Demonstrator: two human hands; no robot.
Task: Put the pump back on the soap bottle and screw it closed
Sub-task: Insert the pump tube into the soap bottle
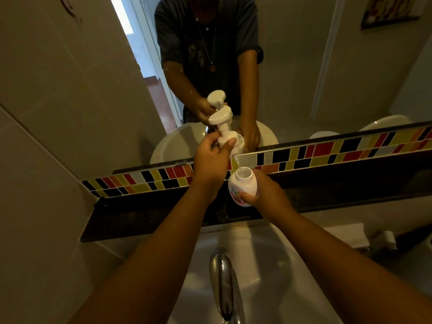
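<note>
My left hand (211, 164) grips the white pump (222, 123) by its collar, holding it above and left of the bottle. The pump's thin dip tube (235, 159) points down toward the bottle's open mouth, its tip just above the rim. My right hand (264, 195) holds the white soap bottle (242, 185) with a pink label around its lower body, over the dark ledge. The bottle neck is open and uncapped. The mirror behind repeats both hands and the pump.
A dark stone ledge (152, 216) runs under a strip of coloured tiles (327, 152) and the mirror (304, 66). Below is a white basin (268, 265) with a chrome tap (223, 284). A grey tiled wall (58, 113) closes in on the left.
</note>
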